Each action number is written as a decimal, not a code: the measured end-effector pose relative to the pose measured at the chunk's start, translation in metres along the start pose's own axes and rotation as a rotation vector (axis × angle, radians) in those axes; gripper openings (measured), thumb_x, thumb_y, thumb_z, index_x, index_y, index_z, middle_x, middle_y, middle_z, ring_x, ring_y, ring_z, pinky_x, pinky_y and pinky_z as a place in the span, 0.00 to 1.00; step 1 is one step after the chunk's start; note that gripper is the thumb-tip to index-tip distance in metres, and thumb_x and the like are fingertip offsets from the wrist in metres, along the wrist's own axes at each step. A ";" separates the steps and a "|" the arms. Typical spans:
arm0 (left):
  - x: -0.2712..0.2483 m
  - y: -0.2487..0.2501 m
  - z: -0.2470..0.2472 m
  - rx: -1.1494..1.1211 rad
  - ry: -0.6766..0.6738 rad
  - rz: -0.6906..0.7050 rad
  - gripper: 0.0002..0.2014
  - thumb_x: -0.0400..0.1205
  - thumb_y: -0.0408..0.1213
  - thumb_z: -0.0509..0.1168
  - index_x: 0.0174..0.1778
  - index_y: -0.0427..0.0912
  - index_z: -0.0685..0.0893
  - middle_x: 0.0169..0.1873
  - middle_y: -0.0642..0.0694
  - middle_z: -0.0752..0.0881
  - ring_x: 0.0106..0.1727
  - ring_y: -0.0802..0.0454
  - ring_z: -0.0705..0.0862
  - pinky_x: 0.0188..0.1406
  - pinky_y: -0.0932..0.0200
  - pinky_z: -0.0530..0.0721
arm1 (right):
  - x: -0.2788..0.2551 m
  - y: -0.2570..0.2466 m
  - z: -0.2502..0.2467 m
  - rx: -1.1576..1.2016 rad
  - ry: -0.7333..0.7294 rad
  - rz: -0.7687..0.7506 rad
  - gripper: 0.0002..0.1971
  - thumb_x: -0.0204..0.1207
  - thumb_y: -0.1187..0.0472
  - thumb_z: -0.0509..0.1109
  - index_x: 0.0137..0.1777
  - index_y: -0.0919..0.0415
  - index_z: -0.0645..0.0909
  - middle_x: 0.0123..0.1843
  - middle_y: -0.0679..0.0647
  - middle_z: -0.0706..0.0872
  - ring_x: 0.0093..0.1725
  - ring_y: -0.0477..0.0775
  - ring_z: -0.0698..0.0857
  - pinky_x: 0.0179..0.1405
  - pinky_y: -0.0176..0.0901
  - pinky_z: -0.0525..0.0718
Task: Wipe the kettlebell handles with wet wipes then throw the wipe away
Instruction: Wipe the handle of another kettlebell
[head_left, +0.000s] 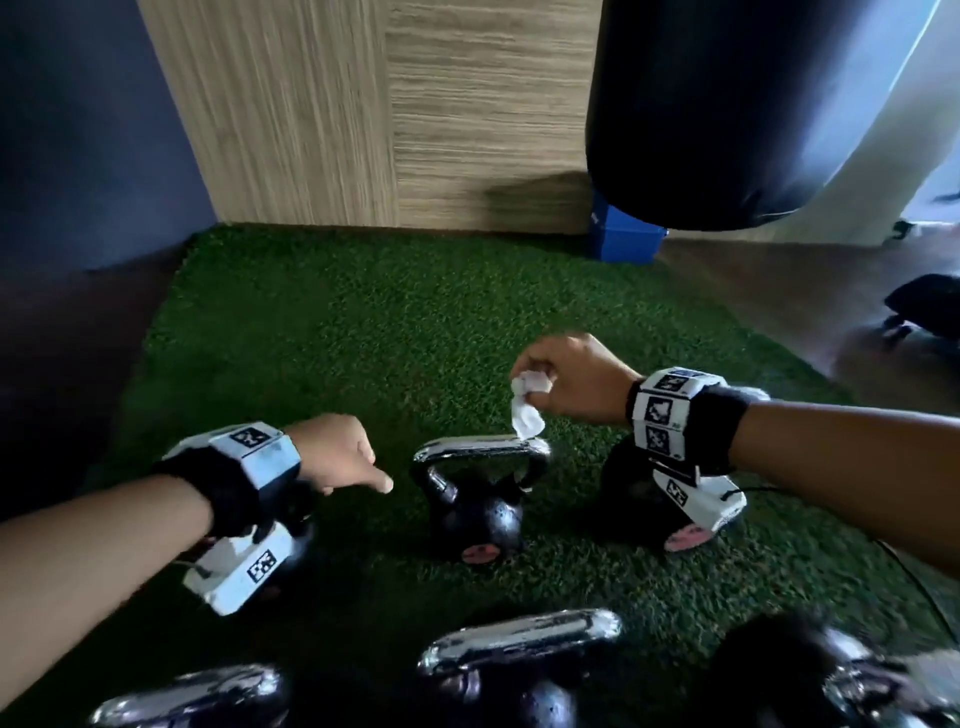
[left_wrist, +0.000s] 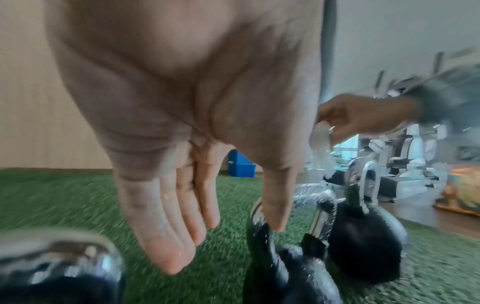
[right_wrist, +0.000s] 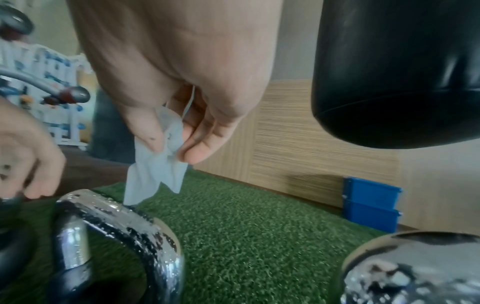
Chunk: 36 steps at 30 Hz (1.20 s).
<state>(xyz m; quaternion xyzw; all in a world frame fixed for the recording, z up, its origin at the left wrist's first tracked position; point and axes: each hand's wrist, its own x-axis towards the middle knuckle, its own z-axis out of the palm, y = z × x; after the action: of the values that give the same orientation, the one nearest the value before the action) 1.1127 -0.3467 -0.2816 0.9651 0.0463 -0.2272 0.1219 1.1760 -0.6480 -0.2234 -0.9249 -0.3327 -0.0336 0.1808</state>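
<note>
Green turf (head_left: 363, 332), crumpled white wipe (head_left: 527, 413) — chrome handle (head_left: 480, 448)

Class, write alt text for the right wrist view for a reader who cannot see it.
The right hand pinches a crumpled white wipe whose lower end touches a wet chrome kettlebell handle on green turf. A black punching bag hangs at right.

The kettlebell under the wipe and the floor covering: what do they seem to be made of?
Kettlebell: body looks like black coated metal, dull sheen; its handle looks chrome-plated, with mirror-like reflections. Floor covering: apparently artificial turf, short green fibres. Wet wipe: thin, limp, whitish sheet, probably non-woven.
</note>
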 end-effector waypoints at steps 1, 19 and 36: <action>0.003 0.002 0.013 -0.061 -0.001 -0.059 0.21 0.72 0.59 0.78 0.52 0.52 0.83 0.36 0.47 0.88 0.34 0.50 0.89 0.37 0.64 0.86 | 0.000 0.004 -0.001 0.020 -0.001 -0.035 0.09 0.72 0.59 0.76 0.53 0.51 0.90 0.44 0.39 0.84 0.42 0.38 0.81 0.40 0.24 0.72; 0.056 0.049 0.133 -0.730 0.075 -0.238 0.40 0.60 0.58 0.88 0.67 0.53 0.84 0.63 0.55 0.88 0.63 0.55 0.86 0.68 0.50 0.86 | -0.009 0.056 0.009 0.142 0.053 -0.300 0.09 0.74 0.69 0.72 0.51 0.60 0.88 0.49 0.51 0.85 0.45 0.49 0.85 0.48 0.45 0.86; 0.056 0.051 0.146 -0.672 0.366 -0.141 0.36 0.50 0.73 0.82 0.52 0.64 0.90 0.45 0.73 0.91 0.51 0.74 0.88 0.61 0.66 0.84 | -0.005 -0.002 0.083 0.333 0.088 -0.016 0.04 0.77 0.65 0.76 0.47 0.58 0.92 0.47 0.45 0.80 0.38 0.37 0.78 0.30 0.17 0.71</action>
<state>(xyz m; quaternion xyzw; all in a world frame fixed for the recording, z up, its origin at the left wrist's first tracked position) 1.1079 -0.4314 -0.4221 0.8904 0.2055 -0.0311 0.4050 1.1659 -0.6205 -0.3008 -0.8771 -0.3329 -0.0197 0.3457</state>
